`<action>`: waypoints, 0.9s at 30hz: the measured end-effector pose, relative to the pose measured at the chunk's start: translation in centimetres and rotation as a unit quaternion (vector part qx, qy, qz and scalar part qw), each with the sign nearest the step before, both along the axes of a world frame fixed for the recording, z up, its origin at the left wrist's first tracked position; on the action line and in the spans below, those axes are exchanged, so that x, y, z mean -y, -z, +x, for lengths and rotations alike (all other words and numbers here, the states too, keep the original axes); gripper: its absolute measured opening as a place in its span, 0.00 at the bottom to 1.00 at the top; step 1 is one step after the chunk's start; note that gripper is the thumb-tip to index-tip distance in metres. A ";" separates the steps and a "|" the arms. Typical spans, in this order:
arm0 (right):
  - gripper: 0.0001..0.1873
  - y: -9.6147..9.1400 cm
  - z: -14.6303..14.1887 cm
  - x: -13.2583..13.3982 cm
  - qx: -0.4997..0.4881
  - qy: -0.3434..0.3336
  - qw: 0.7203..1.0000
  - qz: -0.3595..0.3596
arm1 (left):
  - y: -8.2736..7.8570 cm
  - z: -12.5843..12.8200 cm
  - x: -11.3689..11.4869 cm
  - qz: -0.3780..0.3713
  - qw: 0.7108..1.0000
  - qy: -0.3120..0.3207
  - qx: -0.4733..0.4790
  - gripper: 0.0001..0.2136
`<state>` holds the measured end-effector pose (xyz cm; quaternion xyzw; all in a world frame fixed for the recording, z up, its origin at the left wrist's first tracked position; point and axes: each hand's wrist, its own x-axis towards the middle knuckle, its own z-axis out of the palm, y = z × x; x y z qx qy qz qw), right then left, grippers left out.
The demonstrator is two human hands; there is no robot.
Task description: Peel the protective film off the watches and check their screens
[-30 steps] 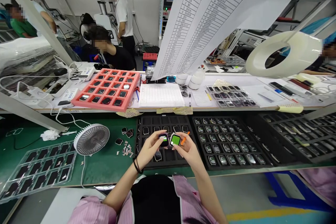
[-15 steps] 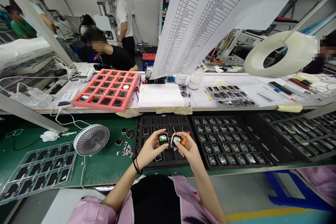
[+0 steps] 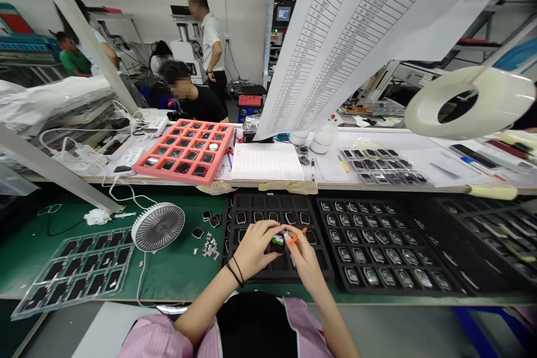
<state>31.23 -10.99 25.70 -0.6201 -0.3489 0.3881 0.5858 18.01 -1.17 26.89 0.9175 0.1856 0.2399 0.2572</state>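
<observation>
Left hand (image 3: 257,250) and right hand (image 3: 305,257) are together right over the black tray (image 3: 238,201), clamped on a small square watch (image 3: 277,243), fingers pressed around its edges and its green-lit screen facing up! The watch sits above the middle of that tray, and no part of it appears to touch the tray. Poking out past the right hand's fingers is an orange pick (image 3: 296,236), angled up and to the right. It looks like plastic, though the fingers hide part of it, so that's my best call from up here.

Down in the tray, watch frames (image 3: 273,216) line the far rows, each in its own pocket. Just right of the tray, a second black tray (image 3: 377,240) is packed with watches, row on row. Over to the left of the tray, a small pile of scraps (image 3: 210,247) lies on the green mat (image 3: 176,277), with a white desk fan (image 3: 158,227) beyond it and a clear plastic tray (image 3: 90,260) further left still.

Past the tray's far edge, a ruled paper sheet (image 3: 266,161) lies on the shelf beside a pink tray (image 3: 180,178) full of watches. Farther back, a seated person (image 3: 201,106) in a black shirt faces the bench, and a person (image 3: 212,39) in a white shirt stands behind.
</observation>
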 end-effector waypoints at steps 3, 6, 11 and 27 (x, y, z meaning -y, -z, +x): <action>0.24 0.5 -0.2 0.2 0.001 -0.012 1.000 -0.009 | 0.6 0.1 -0.1 0.042 0.999 -0.008 -0.030 0.24; 0.25 0.7 0.0 0.1 -0.023 -0.025 0.999 -0.008 | 1.0 -0.1 -0.2 0.066 0.998 -0.005 0.010 0.21; 0.24 0.7 0.7 0.1 -0.152 -0.069 0.986 -0.004 | 0.6 -0.5 -0.1 0.036 0.993 0.014 0.111 0.21; 0.22 1.2 1.1 0.5 -0.226 -0.133 0.965 -0.017 | 0.6 -0.9 0.4 0.005 0.992 0.051 0.118 0.25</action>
